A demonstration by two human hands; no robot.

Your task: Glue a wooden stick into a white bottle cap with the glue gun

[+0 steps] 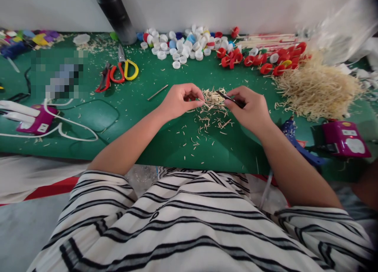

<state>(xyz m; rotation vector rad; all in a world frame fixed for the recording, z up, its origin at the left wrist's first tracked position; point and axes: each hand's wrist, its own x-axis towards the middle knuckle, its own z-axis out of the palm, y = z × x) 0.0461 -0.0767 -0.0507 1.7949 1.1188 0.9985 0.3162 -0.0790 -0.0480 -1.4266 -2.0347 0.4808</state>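
Stick (206,104), pinched between our left fingers (195,104) by the shavings (217,101), could drop and get lost among them if our grip slackens, while our right fingers (238,92) clasp a dark tool (221,94).

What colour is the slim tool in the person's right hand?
The slim tool looks black in the head view.

Btl caps (186,50) bhnd shavings (215,100), scissors (122,60) L

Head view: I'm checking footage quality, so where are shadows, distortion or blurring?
Head view: soft shadows darken the green table near the left hand and right hand; the black bottle leans, probably wide-angle distortion; the plastic bag looks hazy; a pixelated patch masks something at upper left.
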